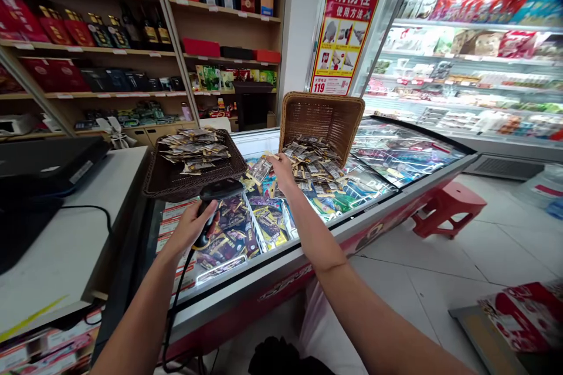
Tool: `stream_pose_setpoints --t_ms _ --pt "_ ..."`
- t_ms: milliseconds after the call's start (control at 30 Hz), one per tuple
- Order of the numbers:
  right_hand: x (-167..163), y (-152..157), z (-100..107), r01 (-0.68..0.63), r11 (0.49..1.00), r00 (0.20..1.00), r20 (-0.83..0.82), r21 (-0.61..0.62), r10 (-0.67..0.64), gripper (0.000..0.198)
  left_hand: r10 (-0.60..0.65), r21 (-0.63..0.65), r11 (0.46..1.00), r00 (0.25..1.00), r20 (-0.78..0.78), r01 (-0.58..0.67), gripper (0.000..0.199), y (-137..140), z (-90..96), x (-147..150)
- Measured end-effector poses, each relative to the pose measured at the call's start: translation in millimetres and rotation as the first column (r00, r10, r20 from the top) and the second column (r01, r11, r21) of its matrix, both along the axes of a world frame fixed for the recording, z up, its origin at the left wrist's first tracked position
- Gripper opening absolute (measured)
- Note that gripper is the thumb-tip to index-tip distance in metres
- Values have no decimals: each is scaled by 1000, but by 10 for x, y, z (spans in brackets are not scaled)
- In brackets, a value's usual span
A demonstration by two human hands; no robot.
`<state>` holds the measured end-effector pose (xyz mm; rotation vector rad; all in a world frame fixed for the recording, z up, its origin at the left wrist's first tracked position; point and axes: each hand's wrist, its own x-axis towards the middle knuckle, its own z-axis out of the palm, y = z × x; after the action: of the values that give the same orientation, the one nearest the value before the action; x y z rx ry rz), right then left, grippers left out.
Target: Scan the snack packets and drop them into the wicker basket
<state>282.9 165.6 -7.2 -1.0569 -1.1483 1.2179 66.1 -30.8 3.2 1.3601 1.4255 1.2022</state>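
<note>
a glass-topped chest freezer (264,272) runs across the middle of the frame, its clear top serving as the surface (288,224), with colourful wrapped goods showing through from below. at the left edge is a second, white surface (108,202); wooden shelves (226,60) with boxes and bottles fill the upper left, a red and yellow poster (343,32) hangs at upper centre-right, and a bright chilled display case (475,26) takes the upper right. a red plastic stool (455,202) stands on pale floor tiles (396,304) at the right. just right of centre, a light-brown wicker basket (325,95) lies tipped on its side, its mouth facing the viewer, and a heap of small packets (316,164) spreads out of it onto the glass; they are flat, with tan edges and dark and pale printed panels. left of centre, a dark-brown basket (176,181) holds a similar pile of packets (193,149). between the baskets, near the centre, the right hand (281,170) pinches one packet (261,171) that looks pale and shiny with tan edges. the left hand (193,225), lower left of centre, is wrapped around the handle of a black handheld scanner (220,189), its head pointing right and a black cable (178,287) trailing to the bottom of the frame.
</note>
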Motion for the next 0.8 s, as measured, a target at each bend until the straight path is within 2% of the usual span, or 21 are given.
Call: stream_pose_setpoints --t_ms 267,400,567,633,700,800 --pt "-3 9 -43 -33 999 999 1 -17 33 33 -65 35 997 997 -39 66 49 29 -74 -29" --pt "-32 -4 -48 -47 999 999 -20 -27 46 28 -53 33 998 998 -19 53 50 28 -89 -37" --pt "-15 -8 3 35 997 999 3 -68 -35 25 -36 13 999 998 47 36 51 25 -92 -40" --pt "50 13 34 109 992 992 73 -57 -104 33 -26 20 1000 998 54 25 51 29 -86 -42" --pt "141 42 64 197 980 959 212 -27 -187 35 -13 36 999 999 53 11 52 37 -81 -45" --pt "256 77 88 307 951 827 483 38 -287 33 13 40 999 997 77 -16 52 48 -78 -48"
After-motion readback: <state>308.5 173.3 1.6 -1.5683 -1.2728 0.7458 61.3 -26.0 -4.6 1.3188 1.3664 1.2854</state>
